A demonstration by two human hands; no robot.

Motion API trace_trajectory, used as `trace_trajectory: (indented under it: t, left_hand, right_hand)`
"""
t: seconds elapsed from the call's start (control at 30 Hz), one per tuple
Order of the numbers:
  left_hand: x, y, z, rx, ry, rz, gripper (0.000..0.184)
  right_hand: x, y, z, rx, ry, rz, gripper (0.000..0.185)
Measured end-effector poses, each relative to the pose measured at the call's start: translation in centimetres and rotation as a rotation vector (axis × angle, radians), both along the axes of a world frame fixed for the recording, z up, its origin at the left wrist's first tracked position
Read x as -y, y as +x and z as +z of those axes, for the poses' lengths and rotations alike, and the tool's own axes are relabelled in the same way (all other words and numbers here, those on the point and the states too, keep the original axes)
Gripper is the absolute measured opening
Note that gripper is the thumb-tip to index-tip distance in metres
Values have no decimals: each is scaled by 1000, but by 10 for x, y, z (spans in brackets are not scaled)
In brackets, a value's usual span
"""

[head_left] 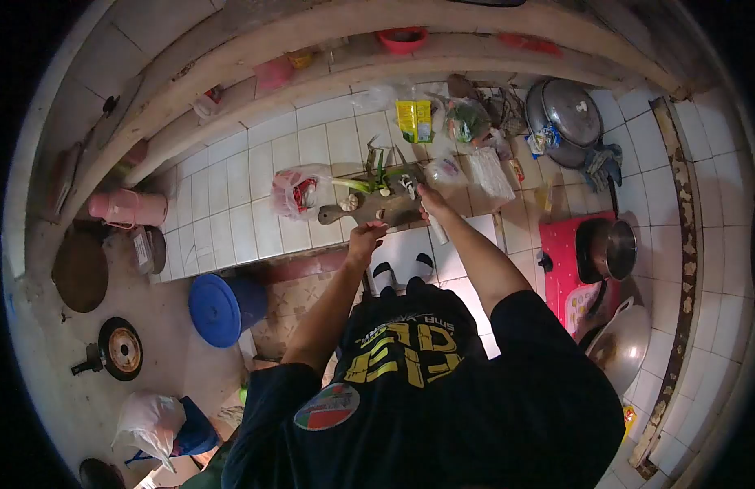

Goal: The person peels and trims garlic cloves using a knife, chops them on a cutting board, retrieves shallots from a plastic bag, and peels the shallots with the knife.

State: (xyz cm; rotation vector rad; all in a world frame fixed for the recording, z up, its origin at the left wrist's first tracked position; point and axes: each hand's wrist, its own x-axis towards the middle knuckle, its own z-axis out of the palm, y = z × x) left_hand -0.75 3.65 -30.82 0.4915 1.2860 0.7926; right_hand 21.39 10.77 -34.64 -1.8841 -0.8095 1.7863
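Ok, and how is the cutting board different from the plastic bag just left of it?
The cutting board is dark, flat and stiff with a handle at one end, while the plastic bag is thin, see-through and crumpled. The cutting board looks wider than the plastic bag. The cutting board carries food on its open top; the plastic bag has something red inside. Both rest on the white-tiled counter.

Pink thermos [129,209] at left end of tiled counter [259,151]. Blue tub [214,310] lower, near 1 small frying pan [123,350]. Right side: red stove [561,236] with 1 pot [620,248], wok [624,346] just beside. Lidded metal pot [567,118] farther back, gray cloth [603,167] against it. Yellow packet [414,114] near wall; red bowl [402,41] on shelf [475,50].
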Motion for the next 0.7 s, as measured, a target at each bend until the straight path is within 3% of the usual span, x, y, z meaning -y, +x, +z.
trace_trajectory:
  t: [0.27, 0.33, 0.37, 0.43, 0.53, 0.7]
  left_hand:
    - [-20, 5, -32, -221, 79, -109, 25]
    - [-25, 9, -44, -630, 383, -173, 28]
    - [-28, 10, -50, -624, 381, -181, 28]
    - [-38, 11, -54, -811, 664, -267, 23]
    - [-49, 18, -54, -987, 617, -324, 18]
    - [-65, 22, -72, -982, 546, -376, 18]
  right_hand:
    - [3, 5, 4, -85, 155, -34, 53]
    - [12, 4, 12, -70, 171, -55, 54]
    - [20, 4, 16, -60, 231, -77, 56]
    - [39, 12, 9, -42, 288, -109, 58]
    - [72, 15, -4, -193, 326, -100, 56]
    - [128, 22, -11, 23, 318, -66, 53]
